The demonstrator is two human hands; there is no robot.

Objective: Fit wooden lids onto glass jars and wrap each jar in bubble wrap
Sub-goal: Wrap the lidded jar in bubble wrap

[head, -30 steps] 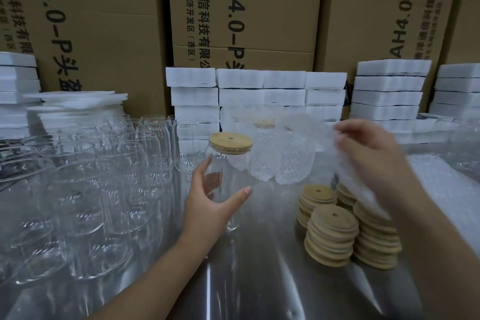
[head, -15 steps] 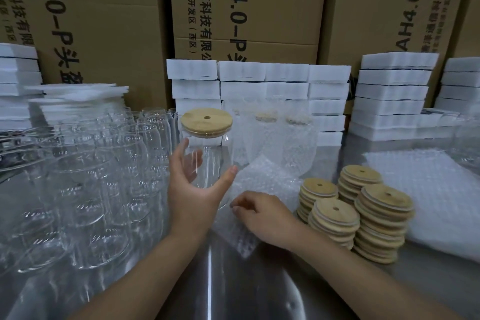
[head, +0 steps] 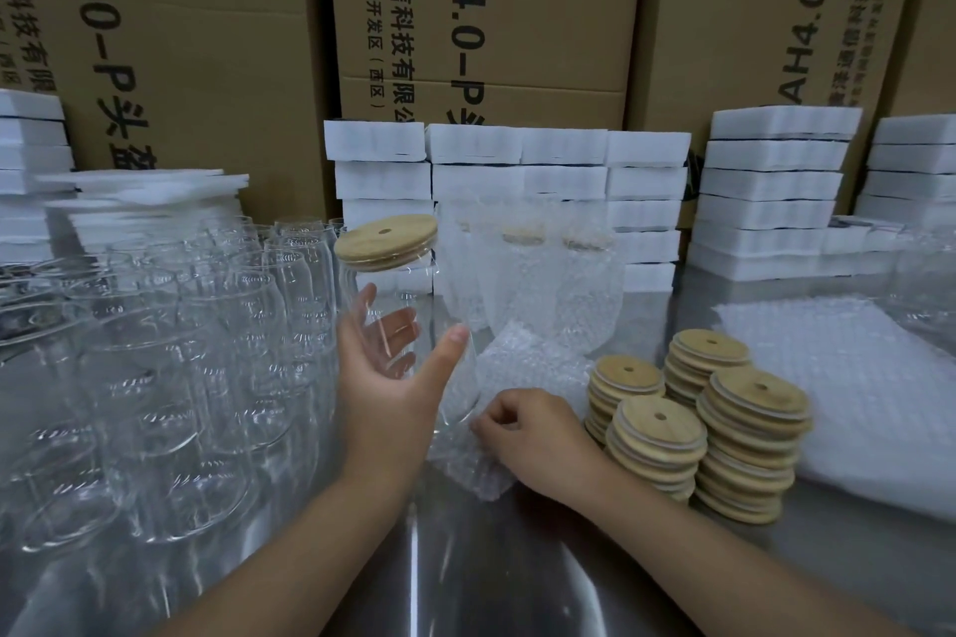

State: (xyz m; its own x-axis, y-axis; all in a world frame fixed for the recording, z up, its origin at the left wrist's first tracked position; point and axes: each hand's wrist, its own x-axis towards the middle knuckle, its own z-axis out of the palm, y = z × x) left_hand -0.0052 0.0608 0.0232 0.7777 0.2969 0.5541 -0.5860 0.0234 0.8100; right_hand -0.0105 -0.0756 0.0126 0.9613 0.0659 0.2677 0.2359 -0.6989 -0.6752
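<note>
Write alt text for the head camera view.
The left hand holds a tilted glass jar capped with a wooden lid, while the right hand pinches a bubble wrap sheet on the steel table. Empty jars crowd the left; lid stacks stand right, wrapped jars behind.

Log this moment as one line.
left hand: holds lidded jar | right hand: pinches bubble wrap | stage: wrapping not begun

The clear glass jar shines glossy under its smooth, matt pale-wood lid, the bubble wrap sheet is pimpled translucent plastic, the tabletop is polished reflective metal, and the foam blocks and cardboard boxes look matt.
</note>
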